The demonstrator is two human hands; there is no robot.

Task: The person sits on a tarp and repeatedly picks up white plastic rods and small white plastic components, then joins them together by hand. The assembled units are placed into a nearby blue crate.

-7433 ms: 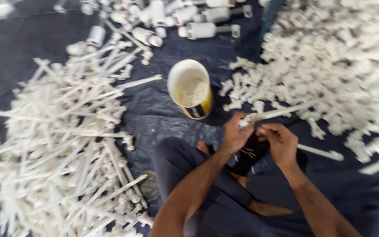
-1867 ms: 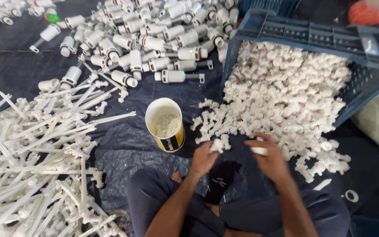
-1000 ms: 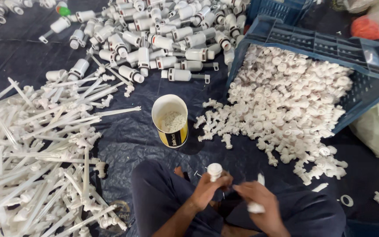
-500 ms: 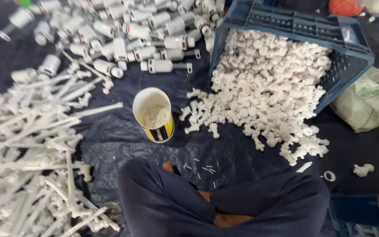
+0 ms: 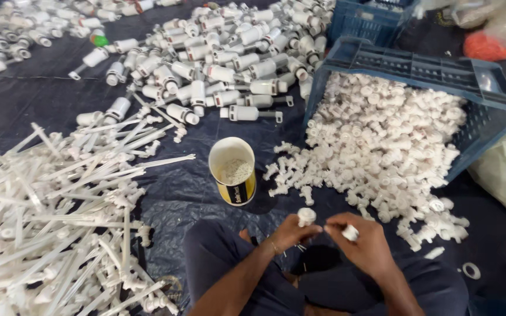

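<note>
I see the blue crate [image 5: 487, 126] far right, tipped, spilling white fittings [image 5: 382, 152]. My left hand [image 5: 288, 233] pinches a round-capped white fitting [image 5: 306, 216], upright, over the lap. My right hand [image 5: 365, 246], just right, pinches a small white piece [image 5: 350, 232]; its long axis is unclear.

You held two small white plastic fittings above your lap: a round-capped fitting [image 5: 306, 216] upright at your left fingertips, and a short stubby fitting [image 5: 350, 232] just beside it.
</note>
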